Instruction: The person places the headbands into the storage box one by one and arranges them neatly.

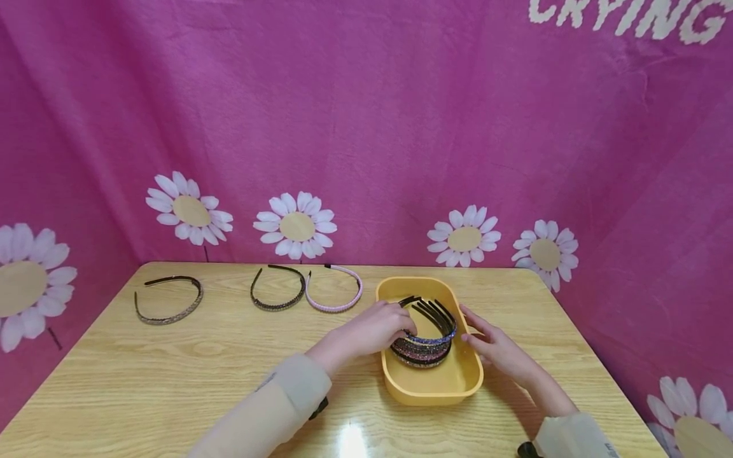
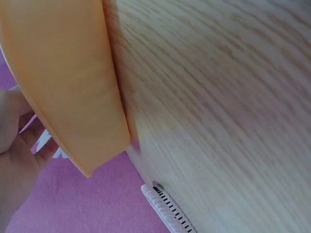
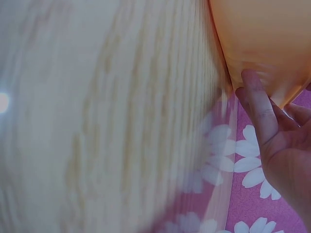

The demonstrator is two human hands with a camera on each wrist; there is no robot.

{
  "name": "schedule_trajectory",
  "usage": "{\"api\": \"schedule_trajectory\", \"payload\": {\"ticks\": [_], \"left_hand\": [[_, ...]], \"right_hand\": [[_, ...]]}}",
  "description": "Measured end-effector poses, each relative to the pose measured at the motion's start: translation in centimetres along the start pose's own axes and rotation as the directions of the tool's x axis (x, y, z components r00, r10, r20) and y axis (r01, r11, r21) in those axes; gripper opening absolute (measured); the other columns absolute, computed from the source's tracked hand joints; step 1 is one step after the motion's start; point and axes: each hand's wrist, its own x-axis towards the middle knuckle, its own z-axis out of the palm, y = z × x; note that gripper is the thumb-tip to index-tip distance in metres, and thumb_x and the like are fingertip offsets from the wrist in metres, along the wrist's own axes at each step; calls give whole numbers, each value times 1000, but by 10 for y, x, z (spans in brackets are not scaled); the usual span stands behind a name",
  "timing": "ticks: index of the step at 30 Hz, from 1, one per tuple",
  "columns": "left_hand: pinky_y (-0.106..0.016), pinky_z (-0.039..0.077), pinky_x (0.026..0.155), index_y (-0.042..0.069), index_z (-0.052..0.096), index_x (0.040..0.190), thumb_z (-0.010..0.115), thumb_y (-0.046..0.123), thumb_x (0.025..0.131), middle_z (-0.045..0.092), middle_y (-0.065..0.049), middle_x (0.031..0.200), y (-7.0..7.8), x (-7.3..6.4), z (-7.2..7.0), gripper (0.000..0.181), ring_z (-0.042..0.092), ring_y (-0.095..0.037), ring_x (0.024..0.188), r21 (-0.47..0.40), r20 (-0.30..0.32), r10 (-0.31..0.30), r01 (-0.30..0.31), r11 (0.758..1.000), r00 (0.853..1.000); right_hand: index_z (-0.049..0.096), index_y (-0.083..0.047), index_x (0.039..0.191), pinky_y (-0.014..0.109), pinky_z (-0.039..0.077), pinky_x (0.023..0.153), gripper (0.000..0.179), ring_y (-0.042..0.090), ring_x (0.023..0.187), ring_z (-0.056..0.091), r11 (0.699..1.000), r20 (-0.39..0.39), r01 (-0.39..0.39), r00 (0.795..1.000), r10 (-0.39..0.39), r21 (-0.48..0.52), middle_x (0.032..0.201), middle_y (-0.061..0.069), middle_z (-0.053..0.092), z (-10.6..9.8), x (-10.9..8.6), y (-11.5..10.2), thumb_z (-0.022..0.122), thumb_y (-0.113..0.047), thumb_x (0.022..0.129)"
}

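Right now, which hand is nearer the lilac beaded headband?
Left. The left hand dips into the yellow rounded tub, right of the headband; the right hand is farther, at the tub's right side.

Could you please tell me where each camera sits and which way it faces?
Head: worn on the head, looking forward and down at the table, headbands and yellow box; the left hand, right hand and both sleeves show.
Left wrist: on that wrist, facing the box's outer wall and table; left hand shows at left edge.
Right wrist: on that wrist, facing table and box; right hand at right edge.
Both wrist views share the box and table.
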Motion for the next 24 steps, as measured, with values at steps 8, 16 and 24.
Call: {"api": "schedule_trajectory", "payload": {"ticks": [8, 16, 24], "left_hand": [[-29, 41, 94, 24, 69, 103, 63, 20, 90, 65, 12, 105, 0, -1, -1, 16, 56, -7, 102, 46, -69, 47, -44, 998, 997], [-28, 41, 94, 21, 68, 105, 60, 16, 91, 66, 11, 104, 4, -5, -5, 16, 56, -8, 102, 57, -161, 74, -66, 996, 984], [-28, 40, 90, 22, 69, 104, 63, 15, 89, 65, 12, 103, 9, -12, -4, 18, 56, -7, 101, 97, -186, 47, -29, 995, 981]], "right_hand": [[13, -13, 152, 37, 55, 80, 65, 47, 124, 41, 1000, 11, 14, 1000, -15, 12, 154, 26, 10, 0, 2, -1, 49, -22, 98], [14, -12, 152, 34, 56, 77, 65, 45, 122, 43, 1000, 5, 23, 1000, -23, -6, 152, 28, 15, 0, 2, 0, 50, -22, 98], [13, -12, 152, 37, 56, 76, 64, 46, 121, 45, 1000, 5, 25, 1000, -25, 16, 153, 26, 12, 1, 1, 1, 49, -20, 99]]}}
